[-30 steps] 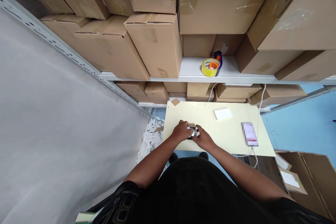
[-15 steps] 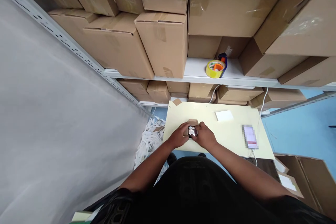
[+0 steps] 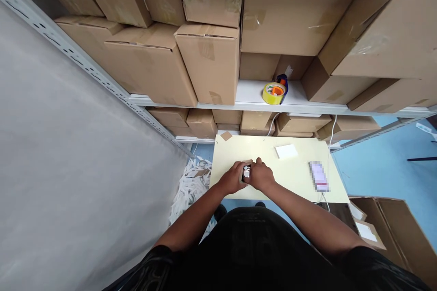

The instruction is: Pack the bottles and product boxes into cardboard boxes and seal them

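Note:
Above the near part of the pale yellow table (image 3: 287,173), both my hands meet around a small brown cardboard box (image 3: 249,162). A shiny, silvery object (image 3: 246,172) with a dark surround shows in its opening; its exact kind is too small to tell. My left hand (image 3: 233,178) is closed around the box's left side. From the right, my right hand (image 3: 261,175) is closed at the box, its fingers covering part of the shiny object. How far those fingers reach inside is hidden.
A white flat box (image 3: 286,151), a phone (image 3: 318,176) with a cable and a cardboard scrap (image 3: 226,136) lie on the table. Yellow tape in a dispenser (image 3: 274,93) sits on a shelf among cartons (image 3: 208,66). White strips (image 3: 186,188) cover the floor at left; an open carton (image 3: 392,227) stands right.
The brown flap that stood up behind the box is now mostly hidden at my fingers. Less of the shiny object shows, and its round outline is partly covered. The view has shifted slightly.

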{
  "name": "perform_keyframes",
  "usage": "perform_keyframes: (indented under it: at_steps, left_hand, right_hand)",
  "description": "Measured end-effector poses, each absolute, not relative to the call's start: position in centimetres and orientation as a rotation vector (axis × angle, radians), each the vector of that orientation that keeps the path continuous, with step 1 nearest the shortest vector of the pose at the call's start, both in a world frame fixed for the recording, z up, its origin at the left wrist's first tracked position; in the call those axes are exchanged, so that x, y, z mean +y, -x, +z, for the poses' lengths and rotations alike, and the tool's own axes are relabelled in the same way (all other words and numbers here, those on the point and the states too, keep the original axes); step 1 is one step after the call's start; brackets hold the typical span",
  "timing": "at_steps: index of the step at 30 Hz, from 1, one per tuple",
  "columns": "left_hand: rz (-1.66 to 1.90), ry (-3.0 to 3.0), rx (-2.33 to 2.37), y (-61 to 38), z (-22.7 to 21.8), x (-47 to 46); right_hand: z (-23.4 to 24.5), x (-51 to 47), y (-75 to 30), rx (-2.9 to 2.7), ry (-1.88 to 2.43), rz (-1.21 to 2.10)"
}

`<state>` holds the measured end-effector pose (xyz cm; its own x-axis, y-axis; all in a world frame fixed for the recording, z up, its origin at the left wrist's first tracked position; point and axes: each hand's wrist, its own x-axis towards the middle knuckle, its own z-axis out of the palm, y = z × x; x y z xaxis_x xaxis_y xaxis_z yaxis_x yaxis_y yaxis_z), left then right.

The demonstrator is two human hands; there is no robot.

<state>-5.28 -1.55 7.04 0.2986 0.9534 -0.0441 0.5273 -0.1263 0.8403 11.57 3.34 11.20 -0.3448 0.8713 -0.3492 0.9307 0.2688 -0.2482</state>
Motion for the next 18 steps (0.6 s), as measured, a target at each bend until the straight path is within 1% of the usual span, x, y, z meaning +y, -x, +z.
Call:
perform_keyframes:
  at_steps: [4,9,13,18]
  left_hand:
    - [0.707,-1.767,1.389,4.9,6.8,-1.4]
    - [0.653,-1.740,1.448,4.5,6.4,-1.1]
    - [0.651,-1.684,1.496,4.1,6.6,-1.0]
    - [0.677,-1.642,1.507,3.9,7.3,-1.1]
  right_hand:
    - [11.9,2.8,-12.4,2.441,-1.777,-0.627]
    - [15.1,2.8,-13.1,2.498,-1.868,-0.582]
    - [17.7,3.7,-14.2,2.534,-1.923,-0.784]
    - [19.7,5.2,-15.6,2.606,-1.973,-1.025]
